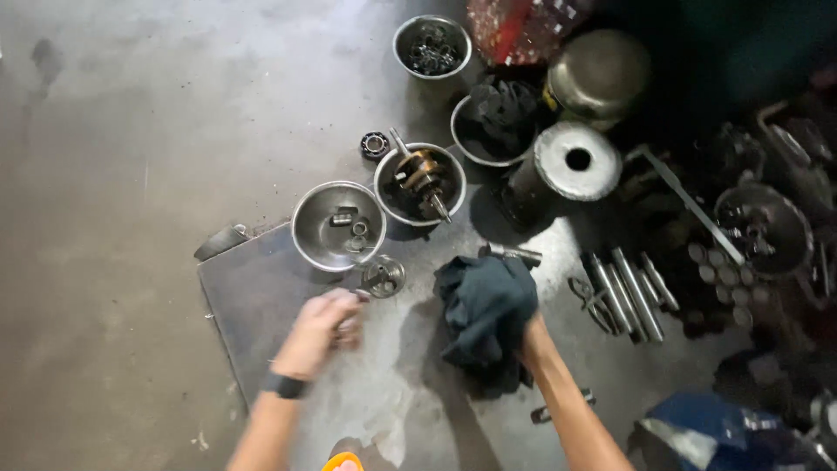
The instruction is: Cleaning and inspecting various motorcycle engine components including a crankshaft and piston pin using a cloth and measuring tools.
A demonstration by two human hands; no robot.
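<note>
Dark rag point(485, 307) is lying bunched on the concrete floor point(131, 174), and the person's right hand point(526, 336) is buried under its lower right edge, fingers closing on the cloth as far as I can tell. Left hand point(321, 330), with a black band at the wrist, is curling around a small metal part point(350, 328) just below a little round metal piece point(383, 276) on the dark mat point(253, 296). Just above that, a steel bowl point(338, 225) is holding a few small rings, and beside it a second bowl point(420, 184) is carrying a crankshaft point(422, 174). A loose bearing point(375, 145) is sitting on the floor near them. To the right, a row of metal rods point(629, 292) is lying next to the rag, with a cylinder point(567, 166) standing beyond.
</note>
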